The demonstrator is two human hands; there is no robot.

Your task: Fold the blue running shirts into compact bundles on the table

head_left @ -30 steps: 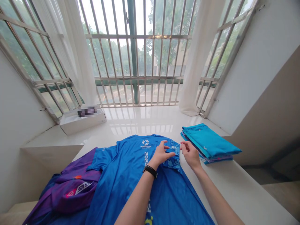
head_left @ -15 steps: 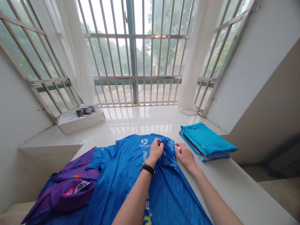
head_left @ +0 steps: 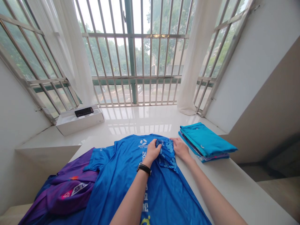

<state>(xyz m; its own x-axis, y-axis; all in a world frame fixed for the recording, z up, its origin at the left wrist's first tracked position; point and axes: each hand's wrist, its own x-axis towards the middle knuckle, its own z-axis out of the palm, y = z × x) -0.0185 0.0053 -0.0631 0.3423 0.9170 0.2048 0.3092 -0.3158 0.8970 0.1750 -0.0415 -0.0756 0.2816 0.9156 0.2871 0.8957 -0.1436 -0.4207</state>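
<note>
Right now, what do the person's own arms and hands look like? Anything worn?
Both forearms are bare down to the picture's lower edge, with no sleeves showing. The left hand and right hand are bare too: no gloves, and no rings that I can make out. The only thing worn is a black wristband with a flat dark face, a watch or tracker, on the left wrist.

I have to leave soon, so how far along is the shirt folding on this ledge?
Done: a folded teal stack lies at the right. In hand: the blue shirt lies spread flat, its patterned sleeve turned in over the body, pinched by the left hand with the right hand at its edge. Remaining: the rest of that shirt is unfolded, and a purple heap lies loose.
</note>
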